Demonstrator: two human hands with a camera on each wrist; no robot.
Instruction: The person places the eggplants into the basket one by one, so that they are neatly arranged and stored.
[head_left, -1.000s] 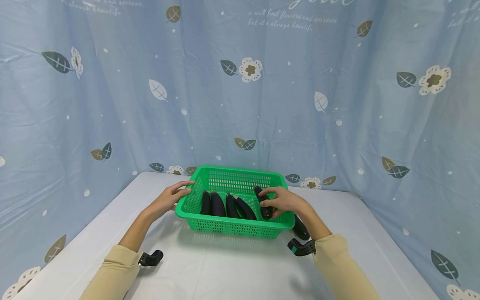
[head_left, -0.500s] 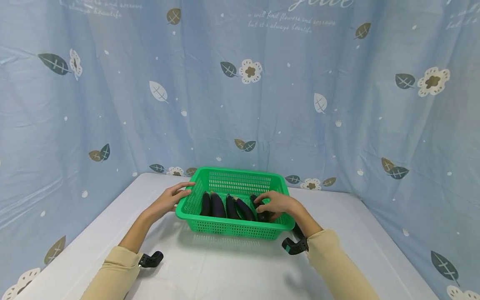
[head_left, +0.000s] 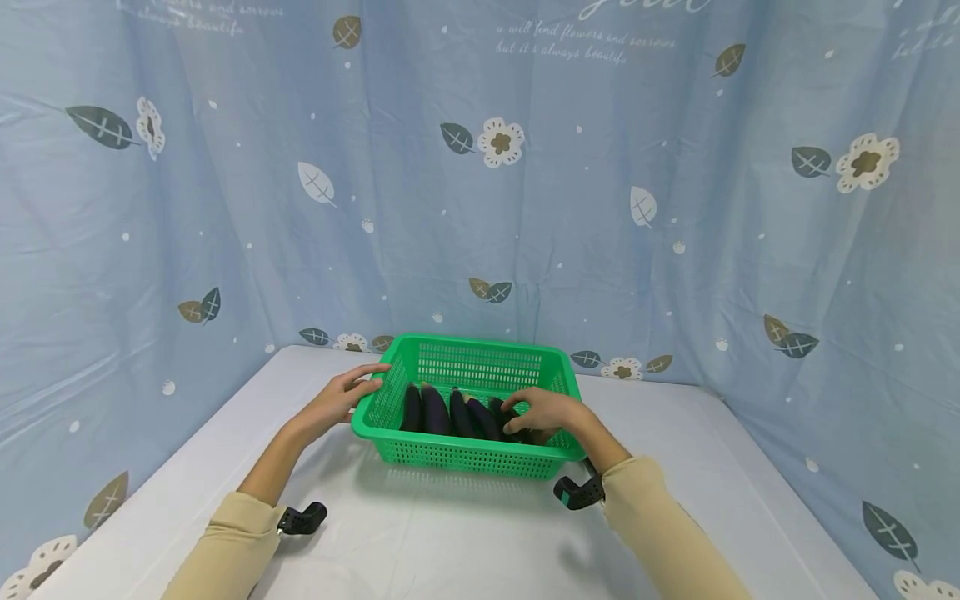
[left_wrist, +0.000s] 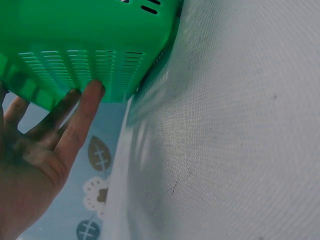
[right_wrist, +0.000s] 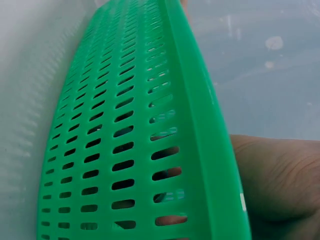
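Note:
A green plastic basket (head_left: 480, 450) with slotted walls stands on the white table. Inside, several dark purple eggplants (head_left: 435, 410) lie side by side, stems toward the far wall. My right hand (head_left: 543, 412) reaches into the basket's right half, its fingers round the rightmost eggplant (head_left: 498, 408), which lies close against its neighbour and is mostly covered. At the basket's left end my left hand (head_left: 333, 400) holds the rim. The left wrist view shows its fingers (left_wrist: 82, 115) against the outer end wall. In the right wrist view, the front wall hides most of the right hand (right_wrist: 280, 185).
A blue curtain (head_left: 450, 208) with leaf and flower prints hangs behind and beside the table (head_left: 420, 533). Black wrist mounts (head_left: 302, 518) sit on both wrists. Beside the basket's right end, my right forearm covers most of another eggplant.
My right hand has moved left inside the basket, bringing the rightmost eggplant down beside the others. My forearm now covers the eggplant outside. The left hand and basket stay put.

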